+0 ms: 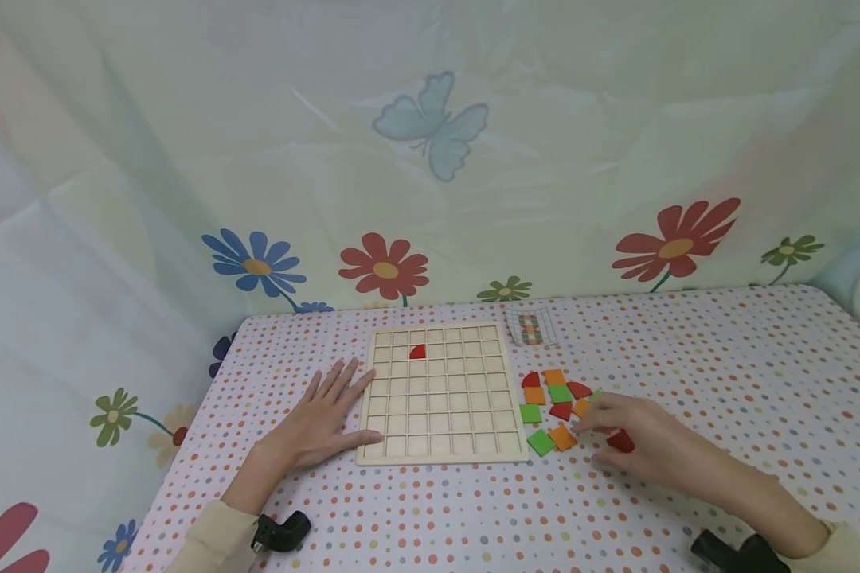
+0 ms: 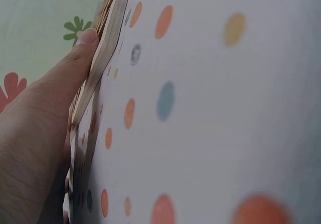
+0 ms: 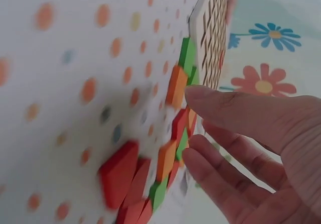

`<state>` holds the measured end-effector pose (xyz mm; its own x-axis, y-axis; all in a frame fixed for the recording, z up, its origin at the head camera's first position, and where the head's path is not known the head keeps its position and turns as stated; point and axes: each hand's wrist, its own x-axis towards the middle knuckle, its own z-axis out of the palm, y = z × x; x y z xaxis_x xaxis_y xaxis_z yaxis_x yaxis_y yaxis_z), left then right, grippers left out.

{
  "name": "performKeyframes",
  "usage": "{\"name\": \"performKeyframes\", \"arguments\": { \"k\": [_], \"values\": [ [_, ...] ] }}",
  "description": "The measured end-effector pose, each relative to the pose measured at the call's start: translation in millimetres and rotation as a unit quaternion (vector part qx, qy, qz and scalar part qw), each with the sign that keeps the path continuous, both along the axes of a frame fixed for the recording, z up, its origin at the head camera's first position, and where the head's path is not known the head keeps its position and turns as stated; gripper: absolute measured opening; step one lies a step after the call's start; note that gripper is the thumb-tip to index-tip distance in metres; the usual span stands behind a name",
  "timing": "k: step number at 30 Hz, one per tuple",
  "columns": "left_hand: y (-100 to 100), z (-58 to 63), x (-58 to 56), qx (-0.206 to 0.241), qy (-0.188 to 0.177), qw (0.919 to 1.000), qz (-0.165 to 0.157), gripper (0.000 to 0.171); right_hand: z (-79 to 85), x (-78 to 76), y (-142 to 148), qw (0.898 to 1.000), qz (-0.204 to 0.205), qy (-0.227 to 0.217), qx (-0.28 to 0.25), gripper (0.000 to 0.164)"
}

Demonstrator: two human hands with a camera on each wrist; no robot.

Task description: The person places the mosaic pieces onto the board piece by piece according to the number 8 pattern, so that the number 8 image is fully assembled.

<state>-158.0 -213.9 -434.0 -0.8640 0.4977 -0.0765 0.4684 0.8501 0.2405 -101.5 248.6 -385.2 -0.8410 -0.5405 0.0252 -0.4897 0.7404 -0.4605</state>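
Note:
A wooden grid board (image 1: 435, 461) lies flat on the table, with one red quarter-circle piece (image 1: 418, 352) in a cell near its top. My left hand (image 1: 315, 426) rests at the board's left edge with fingers spread, its thumb (image 2: 75, 63) lying on the rim in the left wrist view. Over the loose pieces right of the board is my right hand (image 1: 645, 434); thumb and fingertips stand apart, and nothing shows between them. Closest to it are an orange square (image 1: 562, 437), a green square (image 1: 541, 442) and a red piece (image 3: 120, 174). The hand partly hides some pieces.
Several more red, orange and green pieces lie in a loose cluster, including a green square (image 1: 530, 413). A small patterned card (image 1: 531, 327) lies beyond them at the board's upper right. The dotted tablecloth (image 1: 430, 517) meets a flowered backdrop (image 1: 545, 199) at the back.

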Motion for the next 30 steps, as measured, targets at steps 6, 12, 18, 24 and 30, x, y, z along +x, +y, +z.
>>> {"name": "performKeyframes", "arguments": {
  "k": [6,12,18,24,30],
  "values": [
    [-0.2,-3.2,-0.5,0.002,0.004,1.0,0.0,0.097,-3.8,-11.4,-16.7,0.998,0.05,-0.007,-0.029,0.032],
    [-0.6,-3.2,-0.6,0.004,0.004,1.0,-0.004,0.097,-11.9,-16.1,-21.0,0.998,0.056,0.009,-0.005,0.032],
    [-1.5,-4.0,-1.0,-0.002,0.004,1.0,0.002,0.098,-13.3,-18.9,-23.8,0.999,0.044,-0.011,0.003,0.029],
    [-1.5,-4.9,-1.4,0.0,0.007,1.0,0.0,0.098,-11.5,-20.3,-23.5,0.998,0.021,-0.051,-0.002,0.026],
    [-1.8,-5.9,-1.8,0.003,0.007,1.0,0.0,0.098,-9.8,-19.3,-21.7,0.997,0.007,-0.061,-0.042,0.027]
  ]
}}
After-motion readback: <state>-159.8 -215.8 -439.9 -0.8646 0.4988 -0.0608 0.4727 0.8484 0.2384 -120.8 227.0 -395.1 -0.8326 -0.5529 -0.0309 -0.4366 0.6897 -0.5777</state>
